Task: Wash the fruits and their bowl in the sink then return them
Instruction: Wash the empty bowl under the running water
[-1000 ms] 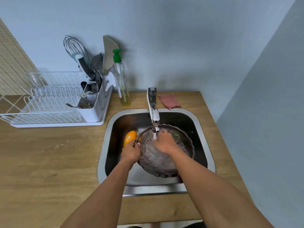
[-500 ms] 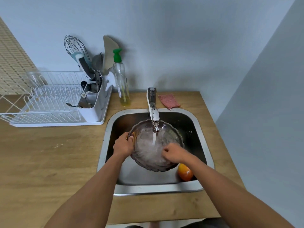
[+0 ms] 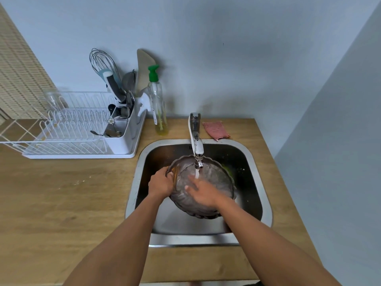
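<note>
Gripping the bowl (image 3: 218, 178) at its 9 o'clock rim with the left grip (image 3: 160, 183), fingers curled round the edge. Pressing the right grip (image 3: 203, 193) flat inside it, fingers spread wide, holding nothing. Holding the bowl tilted inside the sink (image 3: 266, 203), under the running tap (image 3: 195, 141) at 12 o'clock. Glimpsing a green patch (image 3: 227, 170) at the bowl's 2 o'clock, too hidden to name.

Clear scalloped glass bowl (image 3: 216, 174), wet & tilted, raised w/in steel sink (image 3: 267, 203).
</note>
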Available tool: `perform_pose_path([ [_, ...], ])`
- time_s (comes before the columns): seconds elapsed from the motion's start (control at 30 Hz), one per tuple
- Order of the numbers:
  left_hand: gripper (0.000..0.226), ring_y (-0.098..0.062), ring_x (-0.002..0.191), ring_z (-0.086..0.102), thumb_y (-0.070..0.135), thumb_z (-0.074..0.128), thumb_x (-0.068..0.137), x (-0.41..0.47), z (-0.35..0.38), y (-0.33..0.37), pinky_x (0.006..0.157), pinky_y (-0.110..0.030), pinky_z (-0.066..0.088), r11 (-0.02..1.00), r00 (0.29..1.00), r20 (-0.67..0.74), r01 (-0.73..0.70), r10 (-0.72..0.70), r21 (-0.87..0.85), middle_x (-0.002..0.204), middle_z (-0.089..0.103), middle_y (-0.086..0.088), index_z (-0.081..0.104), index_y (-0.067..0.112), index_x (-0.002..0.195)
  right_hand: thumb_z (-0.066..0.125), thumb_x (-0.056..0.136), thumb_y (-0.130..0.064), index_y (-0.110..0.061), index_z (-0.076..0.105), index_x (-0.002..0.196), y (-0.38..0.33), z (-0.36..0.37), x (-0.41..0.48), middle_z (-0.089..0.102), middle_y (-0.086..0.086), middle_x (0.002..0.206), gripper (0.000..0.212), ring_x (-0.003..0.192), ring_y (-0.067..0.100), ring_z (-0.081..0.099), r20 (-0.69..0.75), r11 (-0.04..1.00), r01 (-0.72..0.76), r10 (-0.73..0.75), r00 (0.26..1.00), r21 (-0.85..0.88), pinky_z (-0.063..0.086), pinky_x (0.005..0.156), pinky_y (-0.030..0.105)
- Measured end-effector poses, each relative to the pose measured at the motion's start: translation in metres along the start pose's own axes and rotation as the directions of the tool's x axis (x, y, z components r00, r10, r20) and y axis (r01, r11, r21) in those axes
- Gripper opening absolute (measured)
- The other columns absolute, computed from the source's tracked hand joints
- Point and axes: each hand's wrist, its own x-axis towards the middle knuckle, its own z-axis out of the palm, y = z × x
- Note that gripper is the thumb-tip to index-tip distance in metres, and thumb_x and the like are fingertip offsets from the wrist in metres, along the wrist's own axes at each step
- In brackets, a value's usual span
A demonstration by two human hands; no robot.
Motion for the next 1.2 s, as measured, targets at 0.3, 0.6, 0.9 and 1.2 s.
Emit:
perform_pose_path([
  [0.3, 0.028, -0.025, 0.099, 0.06, 0.025, 0.044, 0.1, 0.012, 0.0, 0.005, 0.085, -0.035, 0.045, 0.999, 1.0, -0.003, -0.016, 0.016, 0.047, 0.113, 0.067, -0.009, 0.062, 0.016, 0.119, 0.029, 0.081, -0.082, -0.044, 0.062, 0.063, -0.004, -0.009, -0.056, 0.055, -0.017, 0.058, 0.054, 0.058, -0.003, 0.05, 0.04, 0.984, 0.03, -0.037, 0.998, 0.177, 0.035, 0.061, 0.025],
  [0.6, 0.028, -0.031, 0.101, 0.062, 0.025, 0.046, 0.098, 0.013, 0.004, -0.008, 0.089, -0.04, 0.049, 0.997, 0.999, 0.01, 0.042, -0.043, 0.061, 0.111, 0.067, -0.012, 0.062, 0.014, 0.117, 0.046, 0.095, -0.046, -0.016, 0.063, 0.079, 0.065, -0.047, -0.056, 0.062, 0.001, 0.08, 0.038, 0.075, 0.019, 0.062, -0.282, 0.984, -0.154, 0.123, 0.952, -0.092, 0.05, 0.065, 0.035],
  [0.9, 0.019, -0.019, 0.042, 0.046, 0.014, 0.046, 0.095, 0.006, 0.006, -0.024, 0.035, -0.016, 0.036, 0.945, 0.939, 0.247, 0.283, -0.238, -0.166, 0.067, 0.053, -0.015, 0.058, 0.003, 0.105, 0.04, 0.095, -0.012, 0.004, 0.052, 0.102, 0.065, -0.06, -0.054, 0.065, 0.023, 0.092, 0.021, 0.052, 0.021, 0.067, 0.006, 0.777, -0.393, 0.448, 0.894, 0.492, 0.049, 0.042, 0.024],
  [1.2, 0.015, -0.015, 0.059, 0.044, 0.016, 0.045, 0.1, -0.018, 0.051, -0.016, 0.045, -0.021, 0.037, 0.815, 0.862, 0.41, 0.452, -0.297, -0.361, 0.075, 0.053, -0.005, 0.057, 0.017, 0.109, 0.039, 0.099, -0.02, -0.005, 0.052, 0.104, 0.058, -0.112, -0.06, 0.072, 0.019, 0.088, 0.021, 0.048, 0.022, 0.069, -0.171, 0.895, -0.341, 0.398, 0.901, 0.287, 0.053, 0.045, 0.027],
])
